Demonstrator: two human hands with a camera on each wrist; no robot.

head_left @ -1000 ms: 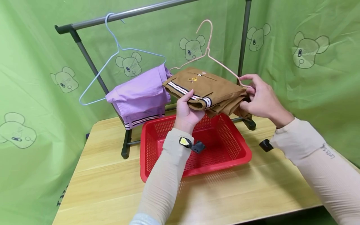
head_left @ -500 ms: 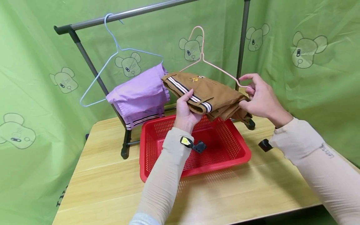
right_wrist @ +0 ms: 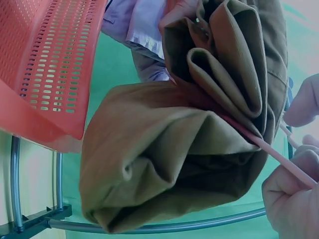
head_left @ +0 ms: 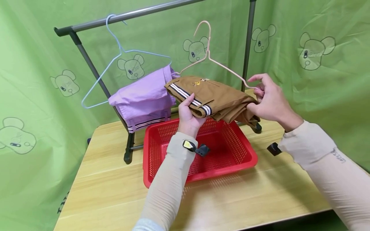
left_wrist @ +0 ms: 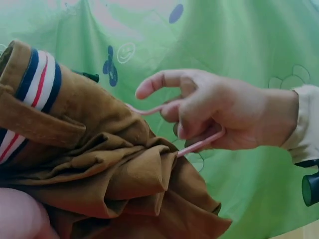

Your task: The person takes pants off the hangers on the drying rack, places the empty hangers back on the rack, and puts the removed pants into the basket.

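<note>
Brown trousers (head_left: 219, 96) with a striped waistband and a small yellow embroidered figure are held up over the basket. My left hand (head_left: 189, 118) grips them at the waistband, thumb on top of the stripes. A pink wire hanger (head_left: 208, 53) stands behind and above them, its hook free in the air. At its right corner, my right hand (head_left: 270, 98) holds the hanger with curled fingers; the index finger (left_wrist: 164, 82) sticks out in the left wrist view. In the right wrist view the pink bar (right_wrist: 279, 157) runs in among the folds of the brown cloth.
A dark metal rack (head_left: 138, 12) stands on the wooden table (head_left: 110, 186). From it hangs a light-blue hanger (head_left: 101, 77) with folded purple trousers (head_left: 144, 93) over its bar. A red perforated basket (head_left: 251, 163) sits below the hands. Green curtain (head_left: 37, 48) surrounds the table.
The pink hanger dipped, then rose again, ending slightly left of where it began. The brown trousers have tilted and shifted slightly left and down. Both hands keep their holds.
</note>
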